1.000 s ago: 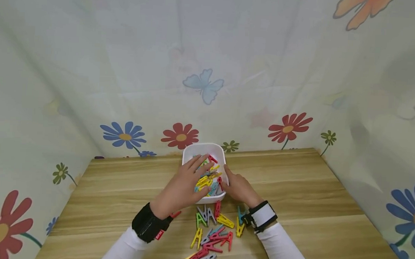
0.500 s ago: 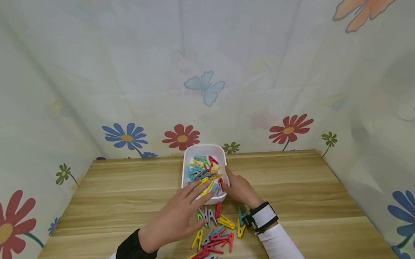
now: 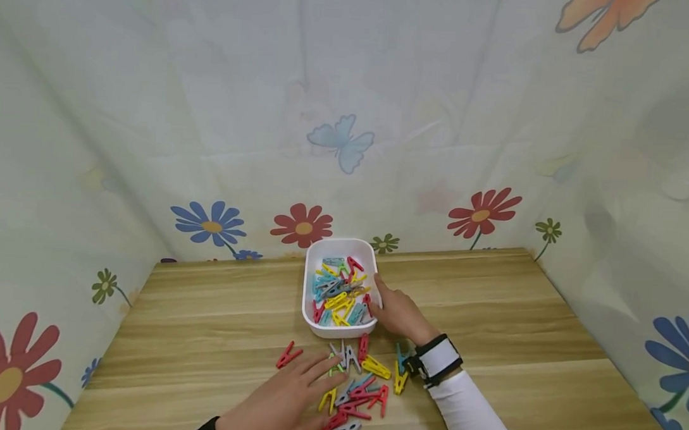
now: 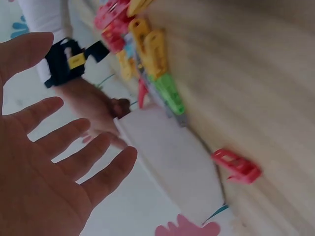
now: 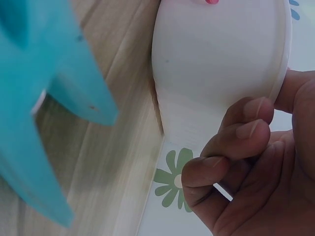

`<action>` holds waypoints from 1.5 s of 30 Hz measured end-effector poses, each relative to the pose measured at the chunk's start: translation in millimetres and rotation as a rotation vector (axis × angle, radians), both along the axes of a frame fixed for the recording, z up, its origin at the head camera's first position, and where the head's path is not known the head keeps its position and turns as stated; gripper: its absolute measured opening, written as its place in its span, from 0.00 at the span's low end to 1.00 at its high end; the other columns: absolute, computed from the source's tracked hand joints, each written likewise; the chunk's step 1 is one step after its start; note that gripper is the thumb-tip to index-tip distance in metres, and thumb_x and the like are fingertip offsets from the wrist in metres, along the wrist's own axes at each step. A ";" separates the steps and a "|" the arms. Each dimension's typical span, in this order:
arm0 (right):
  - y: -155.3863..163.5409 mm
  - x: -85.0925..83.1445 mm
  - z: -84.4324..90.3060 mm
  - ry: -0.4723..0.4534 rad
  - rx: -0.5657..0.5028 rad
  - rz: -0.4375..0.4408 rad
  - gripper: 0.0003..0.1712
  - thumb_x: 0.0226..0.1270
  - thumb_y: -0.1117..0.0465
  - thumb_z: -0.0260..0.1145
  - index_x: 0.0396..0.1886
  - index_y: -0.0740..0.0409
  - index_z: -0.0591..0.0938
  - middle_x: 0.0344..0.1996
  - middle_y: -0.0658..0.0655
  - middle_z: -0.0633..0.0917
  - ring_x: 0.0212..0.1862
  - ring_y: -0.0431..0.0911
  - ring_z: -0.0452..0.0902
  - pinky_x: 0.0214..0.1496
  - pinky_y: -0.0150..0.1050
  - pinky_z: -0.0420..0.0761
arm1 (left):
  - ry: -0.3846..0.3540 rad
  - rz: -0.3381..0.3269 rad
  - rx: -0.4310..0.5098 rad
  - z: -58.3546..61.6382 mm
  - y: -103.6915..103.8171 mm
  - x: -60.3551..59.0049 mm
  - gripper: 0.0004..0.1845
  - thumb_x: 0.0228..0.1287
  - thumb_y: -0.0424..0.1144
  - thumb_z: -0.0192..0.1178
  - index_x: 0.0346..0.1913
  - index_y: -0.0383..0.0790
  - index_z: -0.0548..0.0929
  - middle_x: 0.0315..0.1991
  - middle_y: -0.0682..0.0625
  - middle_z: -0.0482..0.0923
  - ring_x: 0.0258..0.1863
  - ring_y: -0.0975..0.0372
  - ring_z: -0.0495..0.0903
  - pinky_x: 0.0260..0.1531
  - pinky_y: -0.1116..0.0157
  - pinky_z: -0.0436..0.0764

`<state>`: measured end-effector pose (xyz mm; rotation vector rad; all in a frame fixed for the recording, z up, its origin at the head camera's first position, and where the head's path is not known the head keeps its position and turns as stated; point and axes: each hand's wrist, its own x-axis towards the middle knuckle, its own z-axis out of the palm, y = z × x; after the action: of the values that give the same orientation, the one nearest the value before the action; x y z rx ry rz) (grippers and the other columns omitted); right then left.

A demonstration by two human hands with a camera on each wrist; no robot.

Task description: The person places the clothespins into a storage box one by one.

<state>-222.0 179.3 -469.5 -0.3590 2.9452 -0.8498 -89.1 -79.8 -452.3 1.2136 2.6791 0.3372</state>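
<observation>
- Head view: white tub (image 3: 310, 283) near the far middle of the wooden table (image 3: 517, 322), filled with clothes pegs in blue, yellow, red and grey.
- Right hand (image 3: 395, 313) against the tub's right wall, thumb up at the rim, fingers curled beside the wall.
- Right wrist view: same white tub (image 5: 216, 64) from outside, right hand (image 5: 248, 164) with fingers bent against its wall and thumb hooked over the rim; large blurred blue peg (image 5: 39, 98) close to the lens on the left.
- Left hand (image 3: 283, 399) flat and spread, palm down at the left edge of the loose peg pile (image 3: 361, 383), just in front of the tub; fingertips over or touching the nearest pegs, contact not clear.
- Left wrist view: left hand (image 4: 47, 162) open with fingers apart, pinching nothing; table and pegs blurred beyond it.
- Single red peg (image 3: 288, 355) alone on the table, just left of the pile and just beyond the left hand's fingertips; seen also from the left wrist as a red peg (image 4: 236, 166) lying near the tub's corner.
- Black band and white sleeve on the right wrist (image 3: 435, 359), resting beside the pile's right edge.
- Flower and butterfly printed cloth (image 3: 348, 114) hung behind and to both sides of the table.
</observation>
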 end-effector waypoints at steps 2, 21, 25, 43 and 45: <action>0.0 0.3 1.2 0.012 0.011 -0.001 0.40 0.69 0.56 0.62 0.76 0.63 0.59 0.24 0.57 0.77 0.25 0.46 0.71 0.25 0.38 0.66 | -0.018 -0.011 -0.029 -7.6 -2.5 0.3 0.34 0.67 0.57 0.59 0.74 0.63 0.62 0.75 0.56 0.60 0.73 0.56 0.62 0.66 0.51 0.70; -0.7 0.0 2.0 -0.019 0.007 0.001 0.39 0.71 0.56 0.59 0.76 0.65 0.58 0.22 0.54 0.74 0.22 0.44 0.68 0.24 0.36 0.64 | -0.141 -0.061 -0.116 -28.4 -7.7 0.3 0.19 0.67 0.54 0.59 0.60 0.61 0.79 0.55 0.60 0.75 0.45 0.70 0.76 0.44 0.66 0.79; -1.0 -0.9 0.6 -0.045 0.005 -0.007 0.40 0.71 0.55 0.60 0.77 0.61 0.56 0.22 0.55 0.74 0.22 0.45 0.68 0.24 0.37 0.65 | -0.204 -0.047 -0.103 -29.2 -9.0 3.0 0.25 0.63 0.64 0.57 0.60 0.61 0.78 0.49 0.61 0.74 0.38 0.74 0.72 0.37 0.71 0.78; 0.0 -0.5 0.8 -0.040 -0.009 0.006 0.40 0.71 0.55 0.60 0.77 0.62 0.56 0.22 0.54 0.74 0.21 0.44 0.68 0.24 0.37 0.65 | -0.229 -0.011 -0.086 -27.5 -10.9 6.0 0.20 0.65 0.58 0.60 0.56 0.56 0.81 0.44 0.63 0.80 0.37 0.76 0.74 0.37 0.70 0.78; 0.4 -0.4 0.1 -0.033 -0.009 0.005 0.40 0.71 0.55 0.60 0.77 0.62 0.56 0.21 0.54 0.73 0.21 0.44 0.68 0.23 0.36 0.65 | -0.205 0.021 -0.075 -19.4 -11.8 4.8 0.18 0.65 0.54 0.62 0.55 0.56 0.81 0.45 0.63 0.80 0.39 0.75 0.75 0.38 0.68 0.79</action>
<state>-222.4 179.7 -469.4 -0.3498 2.9101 -0.8595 -84.3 -91.6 -471.7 1.0678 2.5074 0.3411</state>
